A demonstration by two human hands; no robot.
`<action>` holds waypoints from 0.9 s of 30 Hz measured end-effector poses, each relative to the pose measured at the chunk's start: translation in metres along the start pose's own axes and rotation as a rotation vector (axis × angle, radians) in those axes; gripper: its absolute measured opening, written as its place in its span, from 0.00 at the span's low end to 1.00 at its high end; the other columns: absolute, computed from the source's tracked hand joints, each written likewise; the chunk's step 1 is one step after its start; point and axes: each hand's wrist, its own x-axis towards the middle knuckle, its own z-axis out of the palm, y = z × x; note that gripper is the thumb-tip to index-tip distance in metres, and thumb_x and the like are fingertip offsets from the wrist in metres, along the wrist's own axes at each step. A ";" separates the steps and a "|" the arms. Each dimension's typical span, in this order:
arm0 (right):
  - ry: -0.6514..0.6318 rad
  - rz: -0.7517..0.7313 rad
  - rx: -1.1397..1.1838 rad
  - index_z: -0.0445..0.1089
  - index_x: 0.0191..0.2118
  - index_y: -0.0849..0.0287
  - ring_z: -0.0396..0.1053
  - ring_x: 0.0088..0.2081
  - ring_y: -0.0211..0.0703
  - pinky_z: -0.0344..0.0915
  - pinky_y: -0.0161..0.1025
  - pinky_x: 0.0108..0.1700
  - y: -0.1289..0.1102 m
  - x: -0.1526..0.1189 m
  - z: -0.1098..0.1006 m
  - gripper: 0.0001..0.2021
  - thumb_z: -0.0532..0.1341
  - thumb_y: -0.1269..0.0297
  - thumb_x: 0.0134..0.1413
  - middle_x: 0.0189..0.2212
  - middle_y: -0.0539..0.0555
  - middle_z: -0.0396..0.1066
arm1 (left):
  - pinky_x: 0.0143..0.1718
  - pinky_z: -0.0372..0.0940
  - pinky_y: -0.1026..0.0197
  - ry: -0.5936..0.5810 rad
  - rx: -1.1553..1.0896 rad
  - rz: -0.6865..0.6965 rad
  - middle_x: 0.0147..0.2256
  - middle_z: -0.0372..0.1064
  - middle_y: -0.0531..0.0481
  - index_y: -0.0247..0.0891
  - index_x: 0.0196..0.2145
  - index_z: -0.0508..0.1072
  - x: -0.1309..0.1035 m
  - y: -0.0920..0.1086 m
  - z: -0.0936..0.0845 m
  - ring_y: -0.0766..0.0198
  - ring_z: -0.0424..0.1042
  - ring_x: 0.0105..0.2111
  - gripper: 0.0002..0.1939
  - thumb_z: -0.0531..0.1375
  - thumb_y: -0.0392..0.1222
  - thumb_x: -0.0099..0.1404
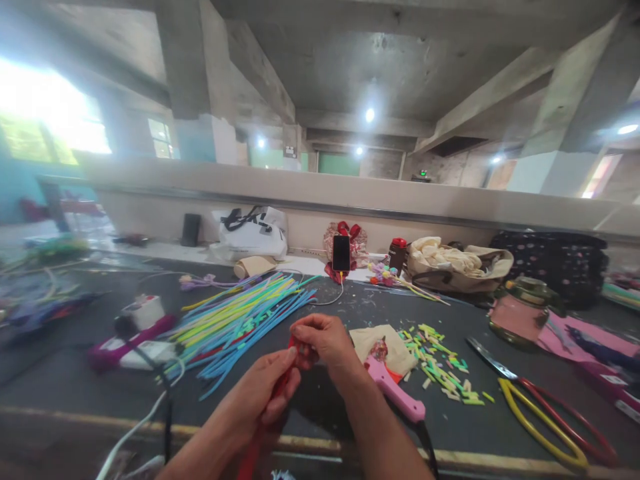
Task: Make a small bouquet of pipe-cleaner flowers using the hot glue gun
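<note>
Both hands meet over the front of the dark table. My left hand (273,383) is closed on a red strip (253,447), which hangs down past the table's front edge. My right hand (323,340) pinches the upper end of the red material, its fingertips touching those of my left hand. The exact shape between the fingers is too small to tell. Just right of my right wrist, a pink glue gun (395,390) lies with its tip on a beige cloth (403,350). Long colourful fuzzy stems (240,320) lie in a pile beyond my left hand.
Small green and yellow pieces (440,363) are scattered right of the cloth. Large scissors (540,407) lie open at the right, near a glass jar (520,313). A phone (341,253) stands at the back. A power strip (147,353) and cables are at the left.
</note>
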 end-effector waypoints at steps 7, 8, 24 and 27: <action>-0.001 -0.169 -0.135 0.74 0.27 0.60 0.60 0.17 0.30 0.56 0.28 0.20 0.002 0.001 0.006 0.07 0.59 0.68 0.39 0.14 0.45 0.63 | 0.08 0.37 0.74 0.082 0.041 -0.025 0.09 0.53 0.61 0.35 0.23 0.67 -0.006 0.004 0.004 0.80 0.43 0.06 0.17 0.56 0.55 0.50; -0.013 -0.182 -0.148 0.74 0.25 0.60 0.60 0.17 0.30 0.57 0.28 0.21 0.002 0.000 0.006 0.07 0.59 0.67 0.39 0.14 0.45 0.63 | 0.08 0.37 0.74 0.096 0.044 -0.027 0.09 0.53 0.61 0.35 0.23 0.67 -0.007 0.005 0.006 0.80 0.43 0.06 0.18 0.56 0.55 0.50; -0.163 -0.280 -0.316 0.70 0.43 0.54 0.60 0.20 0.30 0.58 0.28 0.24 -0.007 -0.013 0.008 0.15 0.52 0.60 0.52 0.28 0.49 0.70 | 0.10 0.37 0.72 0.138 0.054 -0.002 0.10 0.50 0.61 0.38 0.18 0.64 -0.012 0.014 0.013 0.78 0.41 0.09 0.17 0.58 0.55 0.47; -0.193 -0.252 -0.379 0.72 0.40 0.57 0.60 0.21 0.32 0.58 0.27 0.23 -0.008 -0.015 0.009 0.15 0.52 0.59 0.52 0.25 0.49 0.68 | 0.11 0.41 0.71 0.172 0.124 -0.004 0.11 0.50 0.60 0.38 0.13 0.60 -0.019 0.020 0.022 0.77 0.42 0.11 0.19 0.59 0.56 0.46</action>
